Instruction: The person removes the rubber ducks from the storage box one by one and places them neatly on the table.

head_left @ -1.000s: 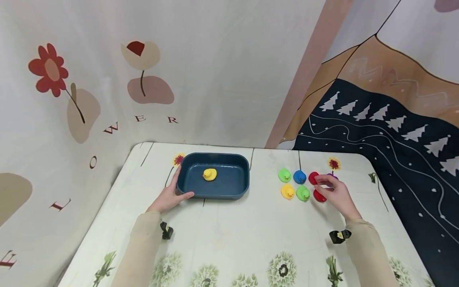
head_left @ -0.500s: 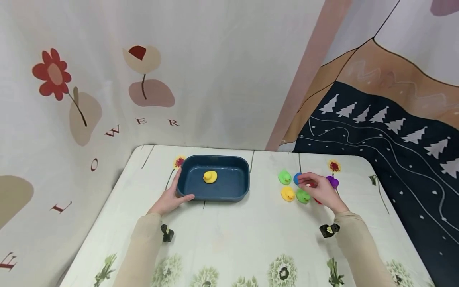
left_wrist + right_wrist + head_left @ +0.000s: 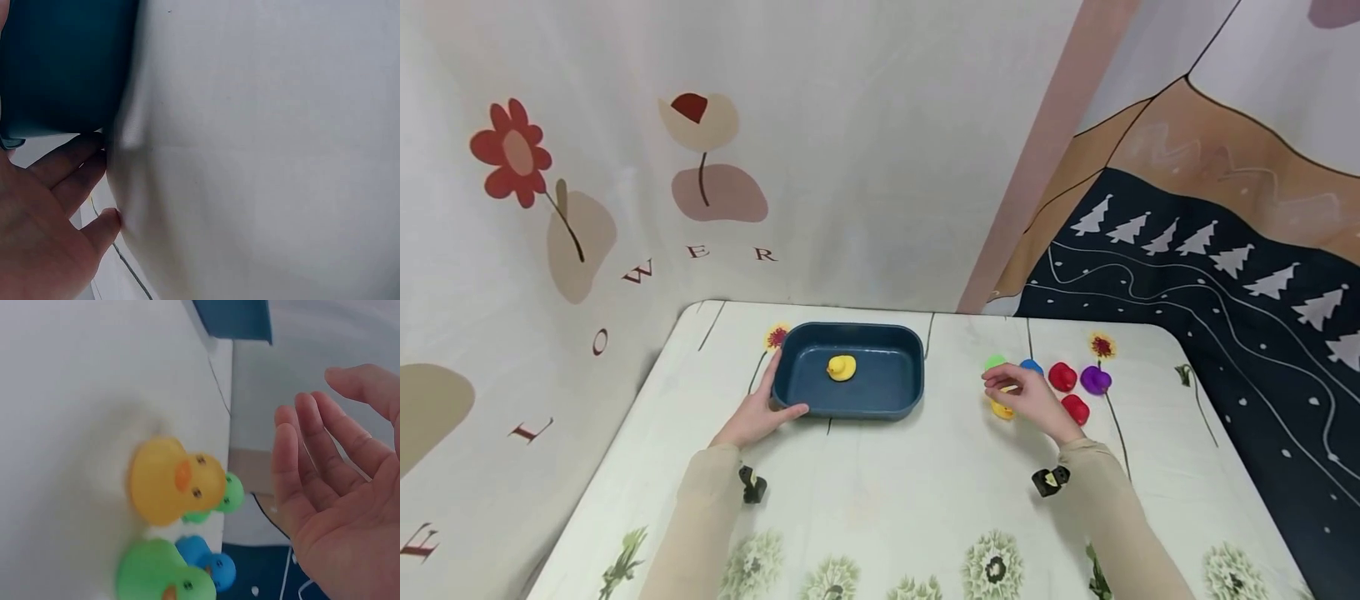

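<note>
My left hand [image 3: 756,417] rests at the left end of a dark blue rectangular dish [image 3: 910,367], its fingers fairly straight along the wall and its thumb at the near side. A yellow toy duck [image 3: 842,367] sits inside the dish. Above the left part of a duck group hovers my right hand [image 3: 1030,402], fingers loosely bent, nothing between them. Below it is an orange-yellow duck [image 3: 159,481]. A green duck [image 3: 147,569] shows in the right wrist view but is hidden in the head view. Blue [image 3: 1032,365] and light green ducks [image 3: 995,361] are partly covered.
Right of the hand stand a purple duck [image 3: 1096,380] and two red ducks, one farther back [image 3: 1062,377] and one nearer [image 3: 1075,409]. A white flower-printed cloth [image 3: 880,483] covers the table. Patterned curtains [image 3: 850,167] hang behind and to the left.
My right hand has moved left across the ducks, from the red ones to above the orange-yellow one, uncovering the red and purple ducks. My left hand and the dish stay put.
</note>
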